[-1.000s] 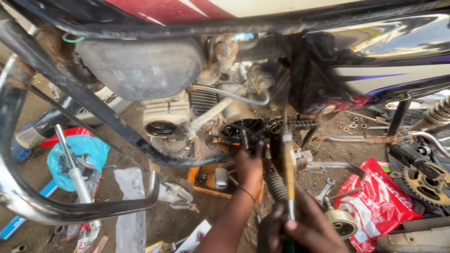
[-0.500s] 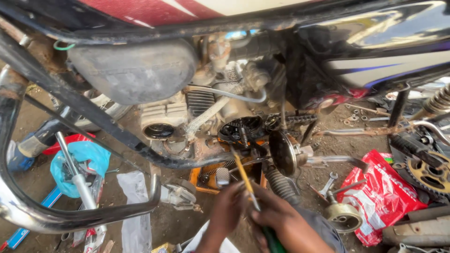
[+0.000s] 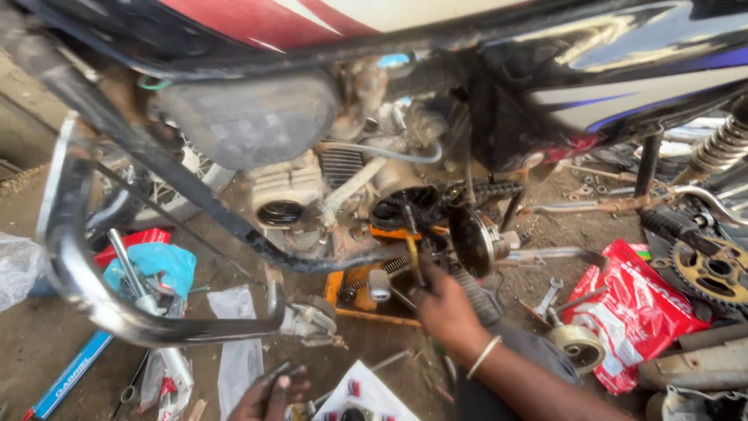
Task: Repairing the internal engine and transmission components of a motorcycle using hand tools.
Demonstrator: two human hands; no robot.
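The right hand (image 3: 442,306), in the lower middle of the frame, is bare, with a thin pale bangle (image 3: 483,356) round the wrist and no sleeve on the forearm. The left hand (image 3: 269,398), at the bottom edge, is also bare and mostly cut off.

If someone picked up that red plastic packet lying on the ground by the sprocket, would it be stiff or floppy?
Probably floppy: the red plastic packet looks crumpled and creased, sagging over the dirt. It seems light for its size, since its film looks thin, though whatever is inside cannot be seen. Its glossy surface might be a little slippery. It lies flat, so it is unlikely to roll.
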